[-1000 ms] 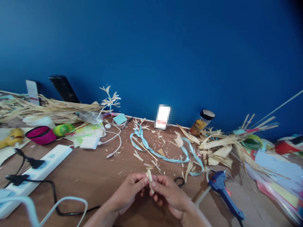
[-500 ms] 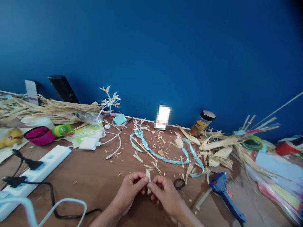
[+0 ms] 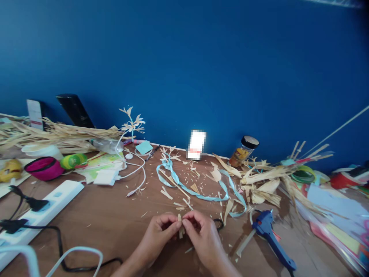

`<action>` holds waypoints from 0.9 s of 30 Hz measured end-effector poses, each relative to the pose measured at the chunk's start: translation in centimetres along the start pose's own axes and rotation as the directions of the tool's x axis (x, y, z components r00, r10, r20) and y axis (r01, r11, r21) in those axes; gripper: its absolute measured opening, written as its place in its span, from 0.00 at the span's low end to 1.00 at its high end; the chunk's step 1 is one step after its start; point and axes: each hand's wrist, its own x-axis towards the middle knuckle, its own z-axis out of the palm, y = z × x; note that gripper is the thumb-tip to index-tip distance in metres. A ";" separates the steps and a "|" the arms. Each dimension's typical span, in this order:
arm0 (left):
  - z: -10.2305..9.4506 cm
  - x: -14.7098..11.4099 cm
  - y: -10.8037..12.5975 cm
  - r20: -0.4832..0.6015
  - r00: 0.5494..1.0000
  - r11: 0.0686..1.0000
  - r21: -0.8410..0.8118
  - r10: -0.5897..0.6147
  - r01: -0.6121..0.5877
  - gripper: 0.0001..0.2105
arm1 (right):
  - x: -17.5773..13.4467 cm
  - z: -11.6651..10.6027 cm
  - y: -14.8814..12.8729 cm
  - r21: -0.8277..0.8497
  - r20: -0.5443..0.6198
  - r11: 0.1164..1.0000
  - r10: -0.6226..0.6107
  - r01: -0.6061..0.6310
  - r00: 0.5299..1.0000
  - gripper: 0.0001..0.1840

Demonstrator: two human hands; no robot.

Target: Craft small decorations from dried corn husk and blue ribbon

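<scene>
A small pale strip of dried husk point(image 3: 181, 233) stands nearly upright between my hands, low in the middle of the view. My left hand point(image 3: 160, 234) pinches it between thumb and fingertips. My right hand point(image 3: 203, 235) is closed too, thumb against forefinger, at the strip's upper right edge; its other fingers are hidden behind. Just beyond my right hand a black ring-shaped handle point(image 3: 220, 224) is partly covered by it. Husk scraps point(image 3: 166, 193) and a light blue ribbon point(image 3: 198, 195) lie on the brown table point(image 3: 115, 219) beyond my fingers.
A blue glue gun point(image 3: 268, 231) lies to the right, near a pile of dried husks point(image 3: 261, 179) and a black-lidded jar point(image 3: 244, 151). On the left are a white power strip point(image 3: 54, 206) with cords, a white charger point(image 3: 105, 177) and a husk flower point(image 3: 132, 123). A blue wall rises behind.
My right thumb has moved up to the strip's upper part, and more of the strip's lower end shows between my hands. The view has shifted slightly.
</scene>
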 end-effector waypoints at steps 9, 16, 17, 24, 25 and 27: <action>0.1 -0.3 0.7 0.048 0.966 0.919 0.298 0.255 -0.257 0.11 | 0.2 0.2 1.1 0.332 0.145 0.905 0.229 -0.265 0.963 0.11; 0.2 -0.4 0.4 0.041 0.959 0.903 0.330 0.279 -0.276 0.10 | 0.2 0.3 1.5 0.425 0.153 0.846 0.284 -0.322 0.947 0.12; 0.2 -0.4 0.2 0.038 0.959 0.904 0.327 0.280 -0.277 0.09 | 0.1 0.4 1.6 0.436 0.153 0.838 0.291 -0.328 0.945 0.11; 0.2 -0.4 0.5 0.070 0.961 0.907 0.319 0.268 -0.276 0.11 | 0.1 1.1 2.0 0.477 0.132 0.822 0.284 -0.312 0.950 0.13; 0.2 -0.4 0.6 0.075 0.963 0.910 0.313 0.260 -0.271 0.11 | 0.1 1.2 2.0 0.478 0.135 0.818 0.291 -0.320 0.947 0.14; 0.2 -0.4 0.7 0.063 0.969 0.924 0.291 0.241 -0.248 0.11 | 0.1 1.3 1.9 0.478 0.122 0.817 0.303 -0.323 0.945 0.15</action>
